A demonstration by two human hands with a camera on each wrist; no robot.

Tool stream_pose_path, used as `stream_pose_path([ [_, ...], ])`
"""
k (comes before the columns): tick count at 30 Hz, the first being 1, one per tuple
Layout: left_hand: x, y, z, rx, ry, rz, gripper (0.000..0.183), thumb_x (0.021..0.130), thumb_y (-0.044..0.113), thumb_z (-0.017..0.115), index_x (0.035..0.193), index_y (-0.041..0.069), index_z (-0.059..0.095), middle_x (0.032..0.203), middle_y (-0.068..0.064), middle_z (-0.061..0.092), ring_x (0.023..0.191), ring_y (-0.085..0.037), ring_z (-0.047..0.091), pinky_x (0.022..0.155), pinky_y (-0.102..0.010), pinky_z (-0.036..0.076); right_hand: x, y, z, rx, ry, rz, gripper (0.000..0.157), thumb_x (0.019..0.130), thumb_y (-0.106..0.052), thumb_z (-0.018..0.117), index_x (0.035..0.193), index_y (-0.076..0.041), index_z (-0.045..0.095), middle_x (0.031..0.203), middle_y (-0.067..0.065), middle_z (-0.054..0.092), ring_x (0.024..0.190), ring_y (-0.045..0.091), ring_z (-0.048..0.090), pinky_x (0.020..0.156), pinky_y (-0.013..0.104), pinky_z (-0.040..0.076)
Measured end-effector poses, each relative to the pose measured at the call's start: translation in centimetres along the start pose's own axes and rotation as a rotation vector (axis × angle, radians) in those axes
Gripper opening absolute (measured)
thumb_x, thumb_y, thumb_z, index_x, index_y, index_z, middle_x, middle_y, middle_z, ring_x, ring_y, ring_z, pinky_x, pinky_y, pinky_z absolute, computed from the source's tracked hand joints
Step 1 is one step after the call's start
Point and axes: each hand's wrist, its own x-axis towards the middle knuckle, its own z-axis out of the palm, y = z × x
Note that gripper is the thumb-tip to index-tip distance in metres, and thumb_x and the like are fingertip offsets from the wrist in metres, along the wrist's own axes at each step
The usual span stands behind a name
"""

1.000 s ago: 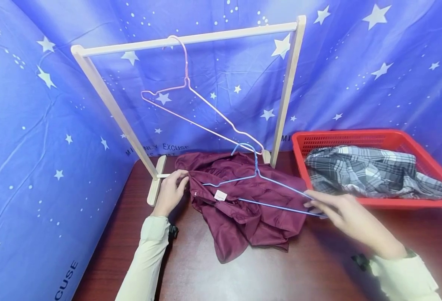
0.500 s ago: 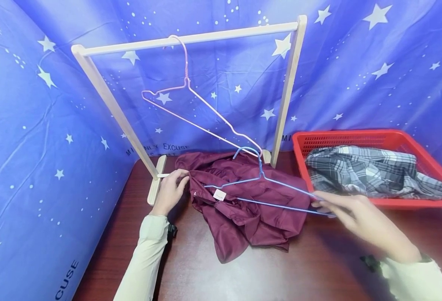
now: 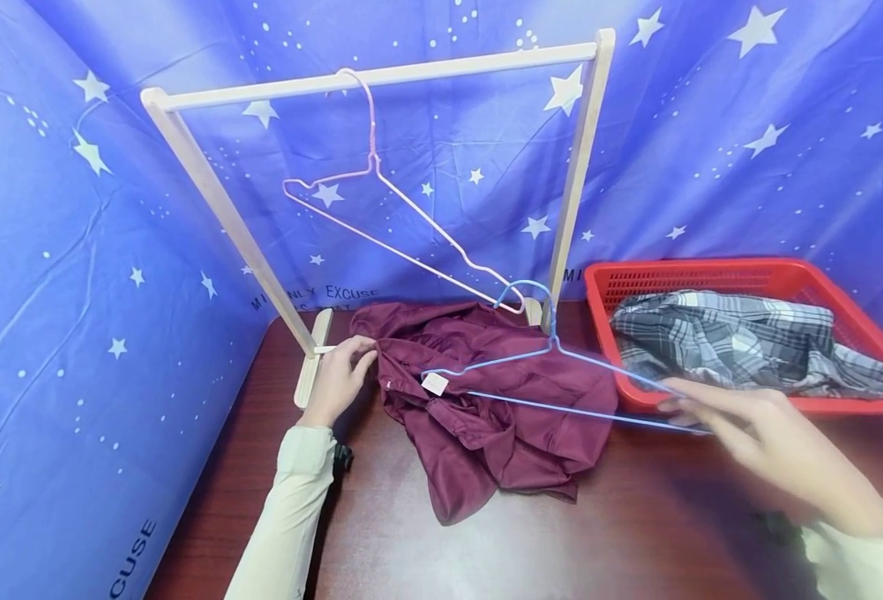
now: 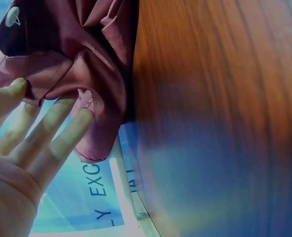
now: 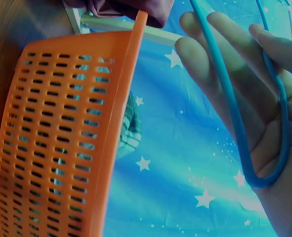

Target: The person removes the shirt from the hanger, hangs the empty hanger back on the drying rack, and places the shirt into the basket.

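A maroon shirt lies crumpled on the table under the rack, with a white label at its neck. My left hand pinches the shirt's left edge; in the left wrist view the thumb presses the cloth against the fingers. The right hand holds a blue wire hanger by its right end. In the right wrist view, the hanger's rounded end crosses the palm, with the thumb over one wire. The hanger's left tip is at the neck opening, beside the label; its hook points up.
A pink hanger hangs from the wooden rack's bar. On the right stands a red basket with a grey plaid garment inside. A blue star-patterned curtain borders the table's back and sides.
My right hand has moved right, drawing the blue hanger with it, so more of the hanger lies beyond the shirt. The left hand has stayed at the shirt's edge.
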Motion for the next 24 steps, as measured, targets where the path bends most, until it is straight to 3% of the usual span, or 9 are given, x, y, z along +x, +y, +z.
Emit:
stream_pose_path([
  [9, 0.1, 0.0, 0.1, -0.001, -0.013, -0.006, 0.015, 0.094, 0.008, 0.066, 0.107, 0.002, 0.07, 0.1, -0.013, 0.074, 0.088, -0.026, 0.07, 0.082, -0.042, 0.054, -0.8, 0.5, -1.6, 0.021, 0.049, 0.01, 0.055, 0.08, 0.011, 0.072, 0.129, -0.015, 0.068, 0.094, -0.013, 0.076, 0.098, -0.02, 0.059, 0.089, 0.0, 0.038],
  [12, 0.0, -0.2, 0.1, 0.0, -0.012, -0.005, 0.016, 0.093, 0.008, 0.066, 0.107, 0.002, 0.07, 0.1, -0.013, 0.074, 0.089, -0.026, 0.071, 0.083, -0.043, 0.054, -1.1, 0.9, -2.3, 0.03, 0.092, -0.006, 0.052, 0.078, 0.013, 0.072, 0.125, -0.01, 0.07, 0.099, -0.023, 0.073, 0.099, -0.02, 0.058, 0.082, 0.0, 0.041],
  [15, 0.0, -0.2, 0.0, 0.001, -0.01, -0.008, 0.015, 0.093, 0.008, 0.067, 0.107, 0.002, 0.07, 0.099, -0.013, 0.074, 0.088, -0.026, 0.07, 0.082, -0.042, 0.054, -1.5, 1.7, -2.9, 0.034, 0.161, -0.055, 0.037, 0.084, 0.006, 0.07, 0.12, -0.003, 0.071, 0.112, -0.034, 0.064, 0.072, -0.018, 0.056, 0.064, 0.002, 0.039],
  [18, -0.1, -0.3, 0.0, -0.001, -0.009, -0.006, 0.014, 0.093, 0.008, 0.067, 0.106, 0.002, 0.07, 0.098, -0.013, 0.074, 0.087, -0.025, 0.07, 0.081, -0.042, 0.054, -1.8, 2.4, -3.3, 0.028, 0.216, -0.074, 0.026, 0.094, -0.01, 0.067, 0.118, -0.001, 0.071, 0.12, -0.04, 0.056, 0.053, -0.015, 0.039, 0.052, 0.006, 0.031],
  [20, -0.1, -0.4, -0.1, -0.016, -0.011, -0.001, 0.014, 0.093, 0.007, 0.067, 0.105, 0.002, 0.07, 0.098, -0.013, 0.074, 0.088, -0.025, 0.071, 0.081, -0.042, 0.055, -1.9, 2.7, -3.2, 0.028, 0.243, -0.08, 0.028, 0.096, -0.019, 0.065, 0.117, -0.001, 0.072, 0.121, -0.041, 0.054, 0.05, -0.013, 0.032, 0.049, 0.007, 0.028],
  [24, -0.1, -0.5, -0.6, -0.065, -0.011, 0.009, 0.015, 0.093, 0.006, 0.066, 0.107, 0.002, 0.07, 0.101, -0.015, 0.074, 0.092, -0.029, 0.072, 0.083, -0.043, 0.057, -2.0, 2.8, -3.1, 0.034, 0.245, -0.074, 0.029, 0.097, -0.02, 0.064, 0.117, 0.0, 0.071, 0.12, -0.041, 0.055, 0.051, -0.013, 0.034, 0.049, 0.007, 0.028],
])
